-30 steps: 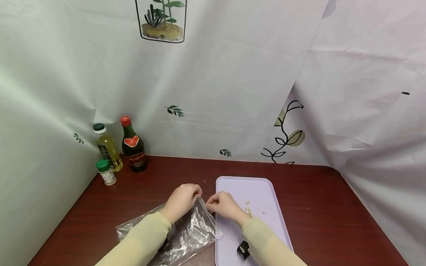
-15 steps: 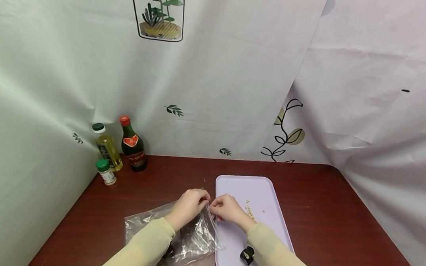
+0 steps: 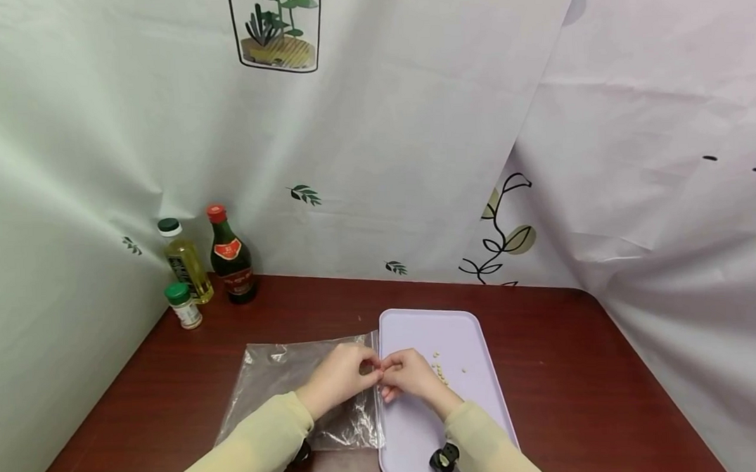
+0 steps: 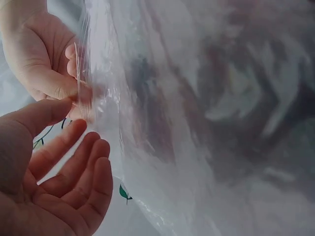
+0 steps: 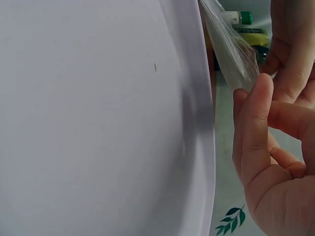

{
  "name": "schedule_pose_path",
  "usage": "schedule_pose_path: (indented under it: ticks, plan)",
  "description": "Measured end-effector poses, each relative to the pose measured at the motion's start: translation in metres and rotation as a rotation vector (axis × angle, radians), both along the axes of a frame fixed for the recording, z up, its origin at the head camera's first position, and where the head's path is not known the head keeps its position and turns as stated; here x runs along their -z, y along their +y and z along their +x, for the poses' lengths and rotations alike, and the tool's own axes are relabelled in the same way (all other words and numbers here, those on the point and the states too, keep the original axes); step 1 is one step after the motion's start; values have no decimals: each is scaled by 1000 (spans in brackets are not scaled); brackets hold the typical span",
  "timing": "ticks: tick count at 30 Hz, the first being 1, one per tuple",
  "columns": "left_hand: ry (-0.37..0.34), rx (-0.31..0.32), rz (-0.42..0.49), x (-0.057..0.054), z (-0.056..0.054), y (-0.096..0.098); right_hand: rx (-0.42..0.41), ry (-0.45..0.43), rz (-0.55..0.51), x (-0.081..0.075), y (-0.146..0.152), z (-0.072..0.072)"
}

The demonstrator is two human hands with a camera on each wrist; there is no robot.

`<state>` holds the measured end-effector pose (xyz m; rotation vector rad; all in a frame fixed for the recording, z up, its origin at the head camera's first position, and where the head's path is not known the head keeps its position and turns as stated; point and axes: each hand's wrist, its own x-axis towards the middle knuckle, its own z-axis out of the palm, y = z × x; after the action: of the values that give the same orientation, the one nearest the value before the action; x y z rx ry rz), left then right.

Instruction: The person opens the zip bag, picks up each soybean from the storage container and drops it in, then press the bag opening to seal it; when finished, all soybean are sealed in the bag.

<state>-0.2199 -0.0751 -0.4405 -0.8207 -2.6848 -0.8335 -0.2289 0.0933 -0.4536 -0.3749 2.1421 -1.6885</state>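
Observation:
A clear plastic zip bag (image 3: pixel 276 367) lies flat on the table, its opening edge along the left rim of a lilac tray (image 3: pixel 418 431). My left hand (image 3: pixel 342 371) pinches that edge around its middle, thumb and index finger forming a ring. Right beside it, my right hand (image 3: pixel 412 375) pinches the same edge, reaching in over the tray. The fingertips of both hands nearly meet. In the left wrist view the bag film (image 4: pixel 197 108) fills most of the picture. Small yellowish pieces (image 3: pixel 439 373) lie on the tray, partly behind the right hand.
At the back left corner stand a dark bottle with a red cap (image 3: pixel 232 260), an oil bottle (image 3: pixel 188 262) and a small green-lidded jar (image 3: pixel 183 306). A printed cloth (image 3: pixel 374 159) hangs behind the reddish-brown table (image 3: pixel 569 396).
The bag has gone from raised and crumpled to lying flatter, its edge now straight beside the tray. Both hands have shifted slightly right and nearer the person, and come closer together.

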Motion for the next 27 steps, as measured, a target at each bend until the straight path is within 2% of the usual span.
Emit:
schedule_pose_path:
  ticks: [4, 9, 14, 17, 23, 27]
  plan:
    - [-68, -11, 12, -1, 4, -1, 12, -11, 3, -1, 1, 1]
    - [-142, 2, 37, -3, 7, 1, 6, 38, 42, 0, 2, 1]
    - [-141, -28, 44, -3, 9, 2, 17, 87, 95, -1, 0, 3]
    - [-150, -69, 48, -3, 9, 3, 21, 96, 105, 0, 0, 3]
    - [-169, -136, 43, -5, 11, 3, -41, 87, 149, 2, -1, 5]
    - [-128, -152, 11, -6, 14, 4, -66, 112, 177, 2, -3, 8]
